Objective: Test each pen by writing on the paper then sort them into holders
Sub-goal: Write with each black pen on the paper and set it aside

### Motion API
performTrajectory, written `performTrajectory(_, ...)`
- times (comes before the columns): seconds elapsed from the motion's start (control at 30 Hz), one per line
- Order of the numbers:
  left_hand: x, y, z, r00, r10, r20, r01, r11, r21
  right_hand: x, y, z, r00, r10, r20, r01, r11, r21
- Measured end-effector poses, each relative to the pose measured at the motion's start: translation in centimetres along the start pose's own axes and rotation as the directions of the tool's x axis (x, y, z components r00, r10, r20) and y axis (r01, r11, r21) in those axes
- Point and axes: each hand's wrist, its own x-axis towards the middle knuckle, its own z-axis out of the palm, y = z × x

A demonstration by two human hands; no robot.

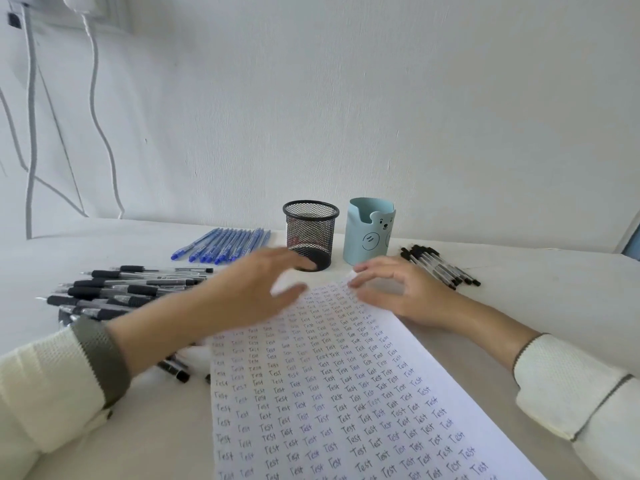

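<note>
A person's left hand point(249, 289), blurred, hovers with fingers spread over the far end of the paper point(346, 393). The right hand point(398, 289), fingers loosely bent and holding nothing, touches the paper's far corner. Beyond the paper on the bench point(536, 289) stand a mesh holder point(310, 233) and a bear holder point(369, 233). Blue pens point(221, 245) lie beyond the paper to its left, and black pens point(128, 289) lie beside it on both sides.

Test-covered paper point(346, 410) (flat); upright mesh holder point(310, 230)
</note>
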Motion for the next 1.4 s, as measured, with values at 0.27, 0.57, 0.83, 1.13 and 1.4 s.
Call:
performTrajectory(0.27,-0.1,-9.4,-5.1,0.956,-0.288,-0.063,0.287,0.858,0.427,-0.3,0.5,0.7,0.999,0.024,0.045,-0.024,1.0,0.003)
performTrajectory(0.57,0.0,-10.2,-4.9,0.955,-0.289,-0.06,0.286,0.854,0.435,-0.2,0.3,0.8,0.998,0.036,0.044,-0.037,0.999,0.018)
performTrajectory(0.83,0.5,-0.8,-1.9,0.826,0.427,-0.368,-0.397,0.904,0.157,-0.2,0.3,0.7,0.998,0.029,0.049,-0.028,0.999,-0.032)
performTrajectory(1.13,-0.2,0.5,1.9,0.959,0.252,-0.133,-0.265,0.96,-0.092,0.1,0.3,0.6,0.982,-0.172,-0.084,0.16,0.978,-0.132)
performTrajectory(1.4,0.3,-1.6,2.3,0.992,-0.093,-0.086,0.09,0.995,-0.043,0.2,-3.0,0.9,0.824,-0.497,0.271,0.549,0.583,-0.598)
